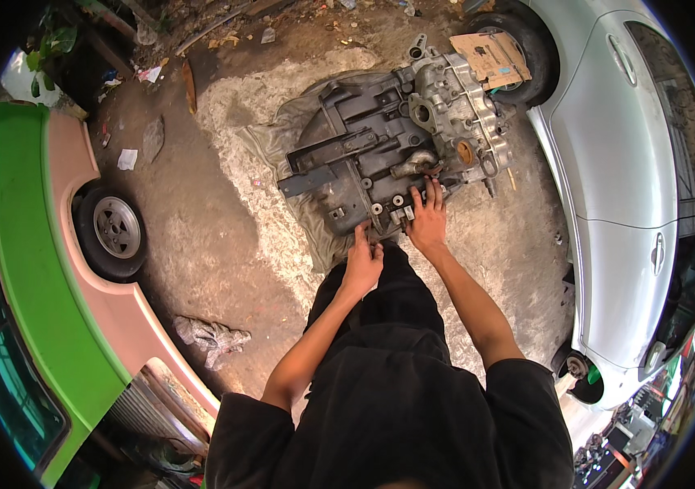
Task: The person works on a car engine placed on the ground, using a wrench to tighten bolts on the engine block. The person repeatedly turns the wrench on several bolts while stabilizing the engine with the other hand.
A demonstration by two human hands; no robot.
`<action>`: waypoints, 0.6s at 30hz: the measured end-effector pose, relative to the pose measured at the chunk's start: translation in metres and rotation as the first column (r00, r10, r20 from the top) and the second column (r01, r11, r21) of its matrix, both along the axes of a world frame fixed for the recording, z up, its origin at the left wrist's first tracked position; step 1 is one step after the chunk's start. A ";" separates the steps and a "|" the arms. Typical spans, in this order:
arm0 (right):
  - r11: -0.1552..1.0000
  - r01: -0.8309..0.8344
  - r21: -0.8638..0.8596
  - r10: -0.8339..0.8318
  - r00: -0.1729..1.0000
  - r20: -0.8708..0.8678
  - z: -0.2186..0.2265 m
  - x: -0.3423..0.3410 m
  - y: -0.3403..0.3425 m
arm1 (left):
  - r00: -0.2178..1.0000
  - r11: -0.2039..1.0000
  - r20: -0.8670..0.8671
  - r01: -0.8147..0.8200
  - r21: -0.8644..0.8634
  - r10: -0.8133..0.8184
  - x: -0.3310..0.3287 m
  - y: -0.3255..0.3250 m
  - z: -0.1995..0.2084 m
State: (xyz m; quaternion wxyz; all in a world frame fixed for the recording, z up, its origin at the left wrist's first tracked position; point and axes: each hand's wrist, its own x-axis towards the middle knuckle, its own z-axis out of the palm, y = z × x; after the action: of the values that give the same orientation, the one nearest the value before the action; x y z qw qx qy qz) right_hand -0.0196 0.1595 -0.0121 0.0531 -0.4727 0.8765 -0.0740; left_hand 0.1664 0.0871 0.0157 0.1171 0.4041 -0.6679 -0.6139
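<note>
A dirty engine block, dark along its left part, lies on a crumpled grey cloth on the ground before me. Its bare-metal cylinder head forms the far right side. My left hand is at the block's near edge, fingers curled and thumb close to the index finger; anything pinched there is too small to make out. To its right, my right hand rests on the block's near right part, its fingers stretched forward and somewhat apart, near a round metal fitting.
A silver car stands along the right, with brown cardboard against its wheel. At left is a green and pink car. A crumpled rag lies on the concrete floor, and litter is scattered at the far side.
</note>
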 end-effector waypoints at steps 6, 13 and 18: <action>1.000 -0.001 -0.011 0.001 1.000 0.024 0.003 0.000 0.000 | 0.957 0.963 -0.117 -0.255 0.085 0.264 -0.018 -0.061 -0.016; 1.000 0.006 -0.007 -0.006 1.000 0.023 0.006 0.002 -0.001 | 0.941 0.987 0.338 0.042 -0.157 0.014 -0.063 -0.125 -0.048; 0.999 -0.012 -0.031 0.012 1.000 -0.009 0.004 0.000 0.000 | 0.943 0.981 0.325 0.123 -0.148 -0.070 -0.060 -0.135 -0.050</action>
State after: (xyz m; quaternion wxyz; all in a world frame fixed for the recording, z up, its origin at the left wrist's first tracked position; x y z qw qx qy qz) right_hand -0.0192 0.1598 -0.0083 0.0421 -0.4791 0.8726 -0.0852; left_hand 0.1060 -0.0479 -0.0344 0.0108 0.4533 -0.7458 -0.4881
